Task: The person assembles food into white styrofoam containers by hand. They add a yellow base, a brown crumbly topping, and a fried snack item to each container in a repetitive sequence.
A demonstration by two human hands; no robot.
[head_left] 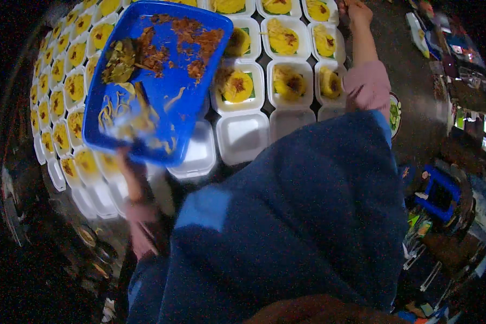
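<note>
A blue tray [170, 97] is tilted over the boxes, and my left hand [125, 157] grips its near edge, with the fingers mostly hidden by the rim. On the tray lie reddish-brown shredded food [197, 40], a dark olive-green leafy pile [120, 59] and pale strips [121, 108]. Something whitish and blurred rests among the strips. At the top right, my right hand [357, 12] is held beside the far foam boxes, its fingers curled together and partly cut off. Anything it holds cannot be made out. Nearest to it is an open foam box [321, 12] of yellow rice with topping.
Rows of white foam boxes [288, 86] with round yellow rice and brown topping fill the table. Their lids [243, 137] hang open toward me. A plate of green slices [395, 114] stands at my right. A blue frame-shaped item [440, 193] lies farther right among clutter.
</note>
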